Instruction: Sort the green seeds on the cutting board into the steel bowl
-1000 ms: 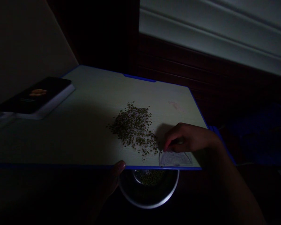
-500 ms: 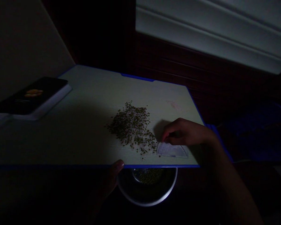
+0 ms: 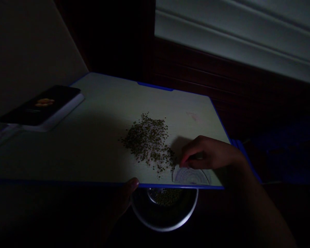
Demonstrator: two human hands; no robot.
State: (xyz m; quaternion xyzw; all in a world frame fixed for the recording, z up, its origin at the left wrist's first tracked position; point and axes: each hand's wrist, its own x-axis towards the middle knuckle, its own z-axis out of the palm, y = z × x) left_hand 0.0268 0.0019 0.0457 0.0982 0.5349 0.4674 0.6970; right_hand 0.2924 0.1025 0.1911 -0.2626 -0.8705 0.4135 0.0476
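protractor (image 3: 192, 176) nearer table edge (image 3: 93, 183) than before, right hand (image 3: 209, 153) pinching it, beans (image 3: 151, 143) beside

The scene was very dim. A single pool of light fell on the table (image 3: 98, 113) just left of the right hand (image 3: 209, 153), which cast a dark shadow toward the grains (image 3: 150, 143). Everything below the hand sank into near black. Focus was soft and grainy throughout.
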